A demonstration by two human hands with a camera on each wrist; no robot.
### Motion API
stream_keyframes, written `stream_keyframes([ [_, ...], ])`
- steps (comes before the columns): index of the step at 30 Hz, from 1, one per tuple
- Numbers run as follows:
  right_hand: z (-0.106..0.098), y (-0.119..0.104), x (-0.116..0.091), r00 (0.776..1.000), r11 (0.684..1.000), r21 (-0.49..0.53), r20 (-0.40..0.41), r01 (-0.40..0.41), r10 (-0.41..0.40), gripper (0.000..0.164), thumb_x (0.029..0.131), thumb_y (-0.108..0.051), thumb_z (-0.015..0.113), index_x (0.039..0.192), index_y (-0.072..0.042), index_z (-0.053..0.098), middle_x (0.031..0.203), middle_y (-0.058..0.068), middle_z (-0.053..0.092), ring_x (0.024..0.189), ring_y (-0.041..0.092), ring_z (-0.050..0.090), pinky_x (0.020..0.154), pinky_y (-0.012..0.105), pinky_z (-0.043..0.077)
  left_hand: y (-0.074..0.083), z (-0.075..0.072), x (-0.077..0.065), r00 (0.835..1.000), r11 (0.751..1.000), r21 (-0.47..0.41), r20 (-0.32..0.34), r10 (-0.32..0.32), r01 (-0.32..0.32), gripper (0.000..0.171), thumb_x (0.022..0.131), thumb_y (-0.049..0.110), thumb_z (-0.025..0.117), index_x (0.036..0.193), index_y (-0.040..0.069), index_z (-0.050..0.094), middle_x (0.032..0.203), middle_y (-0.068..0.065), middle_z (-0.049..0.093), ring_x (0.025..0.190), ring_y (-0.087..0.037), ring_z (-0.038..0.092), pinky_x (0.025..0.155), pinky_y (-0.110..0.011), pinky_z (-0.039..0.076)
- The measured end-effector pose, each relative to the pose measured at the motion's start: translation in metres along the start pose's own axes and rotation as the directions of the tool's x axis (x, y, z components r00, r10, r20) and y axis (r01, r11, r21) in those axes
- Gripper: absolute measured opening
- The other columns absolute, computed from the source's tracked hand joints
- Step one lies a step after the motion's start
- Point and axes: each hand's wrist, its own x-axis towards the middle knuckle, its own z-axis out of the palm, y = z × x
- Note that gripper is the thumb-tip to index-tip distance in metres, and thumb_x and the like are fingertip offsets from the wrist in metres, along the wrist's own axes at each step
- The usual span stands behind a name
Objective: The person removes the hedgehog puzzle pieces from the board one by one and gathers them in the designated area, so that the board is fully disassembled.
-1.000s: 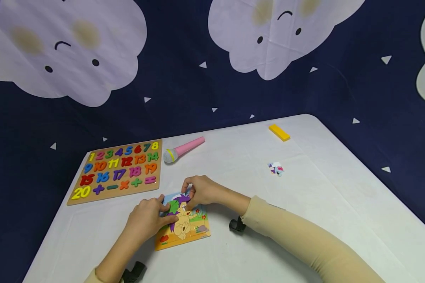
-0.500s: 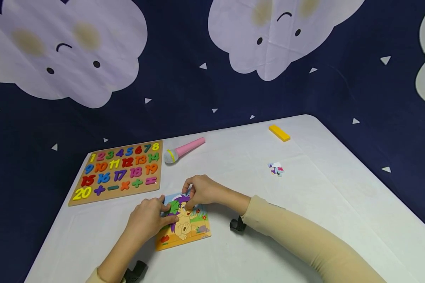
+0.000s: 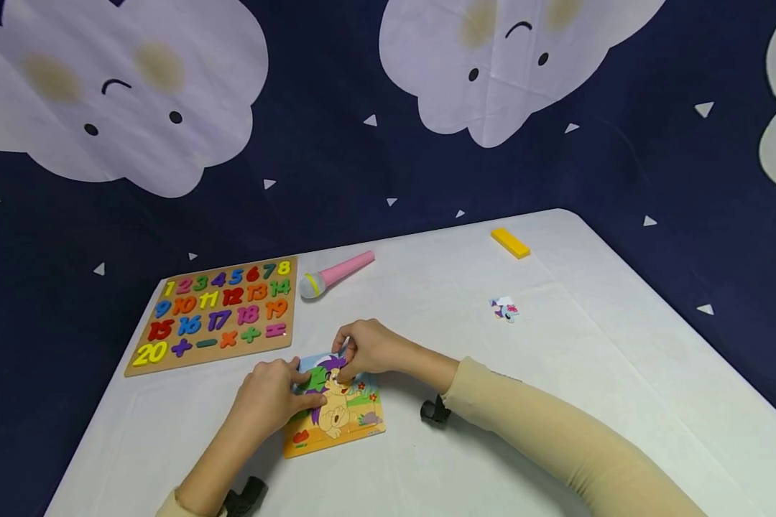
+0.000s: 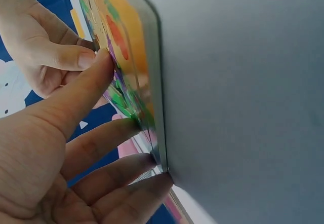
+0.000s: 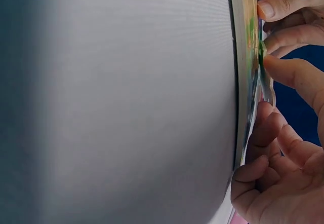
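Observation:
A jigsaw puzzle board (image 3: 317, 443) with a purple-haired hedgehog cartoon lies flat on the white table. My left hand (image 3: 266, 396) rests on its left side. In the left wrist view, the left thumb presses the picture and the other fingers (image 4: 124, 171) touch the board's edge. At the upper part of the board, my right hand (image 3: 373, 347) pinches a puzzle piece (image 5: 268, 88). The right wrist view has that piece tilted slightly above the board, with a left fingertip touching it. From the head, the right fingers hide much of the piece.
A number board (image 3: 213, 316) with colourful digits lies to the left. Behind the puzzle are a pink toy microphone (image 3: 339, 273) and, farther right, a yellow block (image 3: 510, 243). One loose puzzle piece (image 3: 504, 309) lies on the table (image 3: 588, 373) to the right.

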Motion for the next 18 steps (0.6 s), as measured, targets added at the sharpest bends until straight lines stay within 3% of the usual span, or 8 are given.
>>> stream_keyframes([
  [5, -0.001, 0.004, -0.001, 1.000, 1.000, 0.006, 0.004, 0.023, -0.023, 0.036, 0.081, -0.018, 0.095, 0.109, -0.011, 0.074, 0.075, -0.007, 0.068, 0.065, 0.004, 0.057, 0.064, 0.017, 0.045, -0.002, 0.000, 0.001, 0.999, 0.999, -0.030, -0.044, 0.015, -0.016, 0.055, 0.075, 0.043, 0.098, 0.110, 0.004, 0.085, 0.130, -0.026, 0.074, 0.113, -0.047, 0.073, 0.090, -0.051, 0.064],
  [11, -0.008, 0.008, -0.004, 0.999, 0.999, 0.005, -0.001, 0.045, -0.045, 0.038, 0.082, -0.020, 0.095, 0.112, -0.009, 0.075, 0.076, -0.007, 0.068, 0.064, 0.004, 0.056, 0.064, 0.017, 0.045, -0.003, 0.000, 0.000, 0.997, 1.000, -0.020, -0.075, 0.016, -0.018, 0.060, 0.073, 0.048, 0.099, 0.109, 0.005, 0.079, 0.106, -0.015, 0.081, 0.086, -0.025, 0.071, 0.082, -0.050, 0.064],
  [18, -0.018, 0.020, -0.007, 1.000, 1.000, 0.013, 0.004, 0.028, -0.028, 0.038, 0.082, -0.022, 0.095, 0.112, -0.012, 0.074, 0.080, -0.006, 0.066, 0.067, 0.005, 0.053, 0.064, 0.018, 0.044, -0.006, 0.002, -0.003, 0.999, 1.000, -0.028, -0.042, -0.003, 0.002, 0.064, 0.076, 0.047, 0.098, 0.119, 0.005, 0.077, 0.118, -0.018, 0.079, 0.102, -0.033, 0.075, 0.094, -0.058, 0.062],
])
